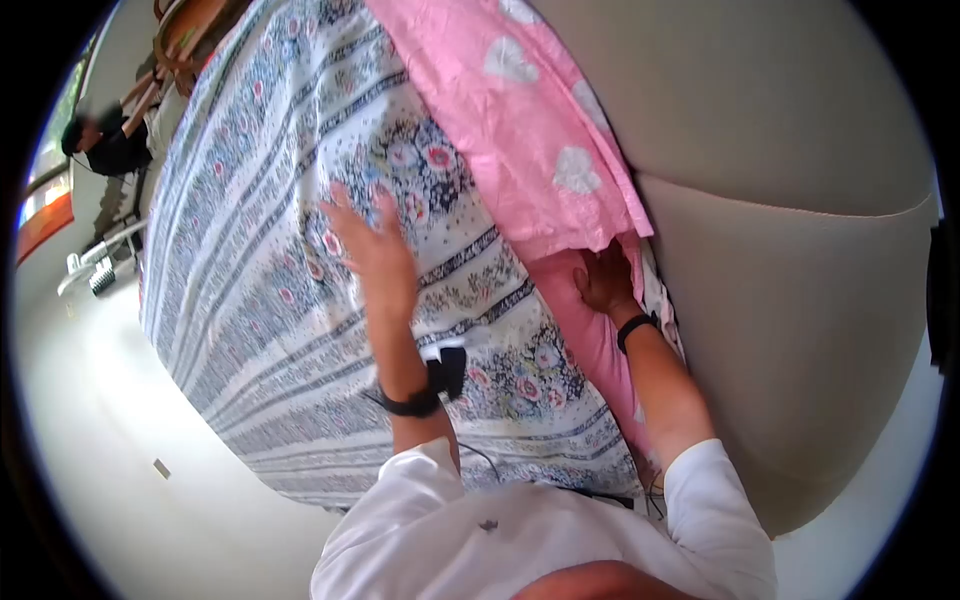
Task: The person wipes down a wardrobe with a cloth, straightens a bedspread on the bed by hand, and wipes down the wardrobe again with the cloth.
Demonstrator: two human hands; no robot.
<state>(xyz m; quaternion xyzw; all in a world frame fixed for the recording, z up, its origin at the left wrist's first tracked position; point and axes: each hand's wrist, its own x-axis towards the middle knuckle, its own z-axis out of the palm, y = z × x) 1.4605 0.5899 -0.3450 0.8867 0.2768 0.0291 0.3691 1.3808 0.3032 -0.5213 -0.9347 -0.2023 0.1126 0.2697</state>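
Note:
A bed is covered by a white sheet with blue floral stripes [470, 300]. Along its right side lies a pink cloth with white hearts [540, 130], its near hem loose over a plainer pink layer [575, 325]. My left hand [378, 250] is over the floral sheet with its fingers spread and nothing in them; whether it touches the sheet I cannot tell. At the hem of the hearted cloth, my right hand [605, 285] rests on the plainer pink layer. Its thumb is stretched out to the side, and the fingertips are partly hidden under the hem. Both wrists wear black bands.
A beige padded panel [760, 280] runs along the right of the bedding. Pale floor [120, 400] lies to the left. At the far upper left a person in a black top [115, 150] is beside a brown wooden chair [185, 45] and a white object [95, 262].

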